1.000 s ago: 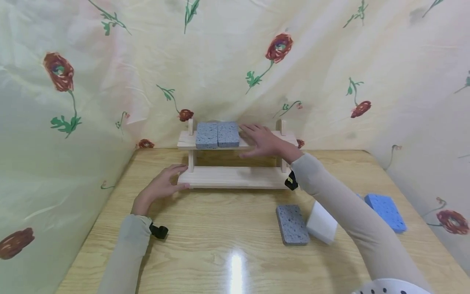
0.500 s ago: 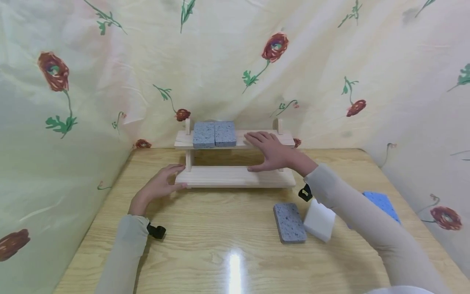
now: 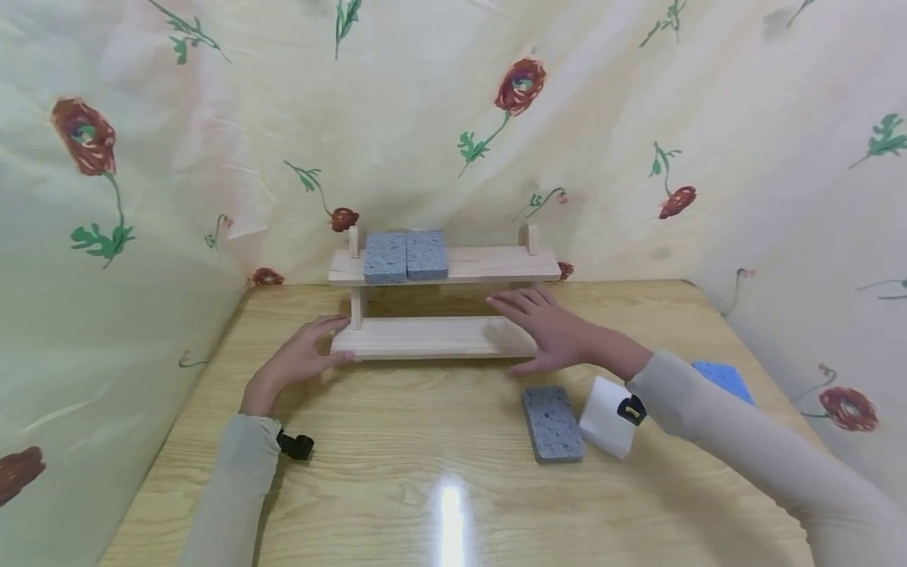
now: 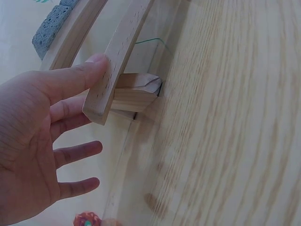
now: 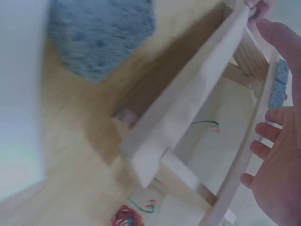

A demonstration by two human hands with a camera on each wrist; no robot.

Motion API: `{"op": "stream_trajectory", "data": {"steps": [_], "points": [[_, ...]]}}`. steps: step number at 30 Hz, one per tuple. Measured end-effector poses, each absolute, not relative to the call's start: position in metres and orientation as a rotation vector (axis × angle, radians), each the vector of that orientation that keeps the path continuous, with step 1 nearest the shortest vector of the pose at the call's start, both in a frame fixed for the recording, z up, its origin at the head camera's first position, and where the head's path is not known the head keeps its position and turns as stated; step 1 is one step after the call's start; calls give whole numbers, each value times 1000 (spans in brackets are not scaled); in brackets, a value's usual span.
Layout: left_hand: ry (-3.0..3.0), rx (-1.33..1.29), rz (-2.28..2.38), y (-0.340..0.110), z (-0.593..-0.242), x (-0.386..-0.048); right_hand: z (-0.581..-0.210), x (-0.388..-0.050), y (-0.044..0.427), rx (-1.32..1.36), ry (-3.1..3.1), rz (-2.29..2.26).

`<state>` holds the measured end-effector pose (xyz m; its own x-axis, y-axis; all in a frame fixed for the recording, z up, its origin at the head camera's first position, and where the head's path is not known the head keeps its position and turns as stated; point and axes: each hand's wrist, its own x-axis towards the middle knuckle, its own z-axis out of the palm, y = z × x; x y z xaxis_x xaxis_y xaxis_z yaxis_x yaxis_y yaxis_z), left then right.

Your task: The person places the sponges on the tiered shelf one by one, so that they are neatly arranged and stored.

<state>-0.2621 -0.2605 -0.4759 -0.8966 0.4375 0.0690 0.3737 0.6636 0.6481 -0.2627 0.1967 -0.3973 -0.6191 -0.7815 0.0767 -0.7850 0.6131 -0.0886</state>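
Observation:
A two-tier wooden shelf (image 3: 432, 339) stands at the back of the table. At its lower left end my left hand (image 3: 301, 358) pinches the board, the thumb on the front edge and fingers behind, as the left wrist view shows. Two grey sponges (image 3: 406, 257) lie side by side on the upper board's left half. My right hand (image 3: 556, 327) hovers before the shelf's right end, fingers spread and holding nothing. Below it on the table lies another grey sponge (image 3: 554, 425). A white sponge-like block (image 3: 608, 417) is beside that one, partly behind the wrist camera.
A blue sponge (image 3: 724, 381) lies farther right, partly hidden by the right sleeve. Flower-printed cloth (image 3: 425, 142) hangs behind the shelf and along both sides of the wooden table (image 3: 368, 488).
My right hand has left the upper board beside the sponges and come down, right and nearer, toward the loose grey sponge. The left hand keeps its hold on the shelf.

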Motion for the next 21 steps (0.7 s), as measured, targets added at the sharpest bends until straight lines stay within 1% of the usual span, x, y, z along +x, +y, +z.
{"op": "stream_trajectory", "data": {"steps": [12, 21], "points": [[2764, 666, 1052, -261, -476, -260, -415, -228, 227, 1415, -2787, 226], [2766, 673, 1039, -262, -476, -261, -434, -206, 245, 1434, -2829, 220]]}}
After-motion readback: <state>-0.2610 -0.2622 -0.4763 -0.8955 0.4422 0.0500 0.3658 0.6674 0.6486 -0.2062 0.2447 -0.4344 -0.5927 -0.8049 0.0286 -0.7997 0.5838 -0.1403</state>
